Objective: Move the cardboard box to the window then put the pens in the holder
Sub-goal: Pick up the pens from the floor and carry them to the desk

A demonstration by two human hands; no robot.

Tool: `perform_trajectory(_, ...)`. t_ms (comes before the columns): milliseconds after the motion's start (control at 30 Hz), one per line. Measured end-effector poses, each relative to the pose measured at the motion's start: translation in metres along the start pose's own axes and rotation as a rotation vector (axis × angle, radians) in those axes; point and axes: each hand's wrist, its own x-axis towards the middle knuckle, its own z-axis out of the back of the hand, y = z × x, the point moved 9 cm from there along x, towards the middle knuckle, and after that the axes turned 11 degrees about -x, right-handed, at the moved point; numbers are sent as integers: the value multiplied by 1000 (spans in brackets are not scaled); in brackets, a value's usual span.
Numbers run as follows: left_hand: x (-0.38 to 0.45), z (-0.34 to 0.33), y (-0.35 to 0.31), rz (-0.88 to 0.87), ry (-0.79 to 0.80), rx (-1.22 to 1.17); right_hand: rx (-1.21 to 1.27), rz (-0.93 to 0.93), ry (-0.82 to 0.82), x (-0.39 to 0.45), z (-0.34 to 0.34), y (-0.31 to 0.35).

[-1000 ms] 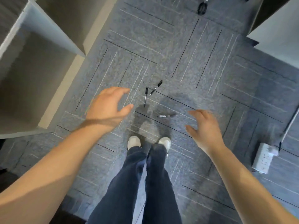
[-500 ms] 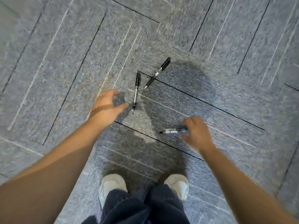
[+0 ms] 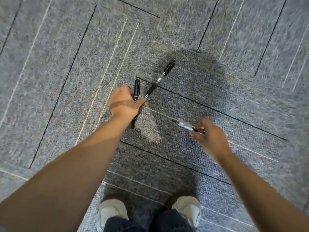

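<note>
Three pens are down on the grey carpet. My left hand (image 3: 124, 102) is closed around the middle of a slim black pen (image 3: 136, 87), whose ends stick out above and below the fist. A second black pen with a silver band (image 3: 161, 77) lies slanted just right of that hand, its tip almost at my thumb. My right hand (image 3: 209, 137) pinches the end of a clear-barrelled pen (image 3: 183, 123), which points up and left and looks lifted off the carpet. The cardboard box and the pen holder are out of view.
Grey carpet tiles (image 3: 66, 64) with black and white lines fill the view. My two pale shoes (image 3: 111, 213) and dark trouser legs are at the bottom centre, and my shadow covers the middle of the floor.
I have bent lower toward the floor. My left hand moved right and closed on the slim black pen. My right hand took hold of the clear pen and tilted it up.
</note>
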Motion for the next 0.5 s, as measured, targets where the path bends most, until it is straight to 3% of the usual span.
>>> perform_trajectory(100, 5, -2, 3, 33, -23, 48, 151, -62, -42, -1, 9, -1)
perform_trajectory(233, 6, 1, 0, 23, -11, -69, 216, -82, -65, 1, 15, -2)
perform_trajectory(367, 3, 4, -40, -175, 43, -244, 319, -102, -106, 0, 22, -5)
perform_trajectory(500, 2, -14, -86, -379, 124, -159, 392, -92, -167, -1, 36, -7)
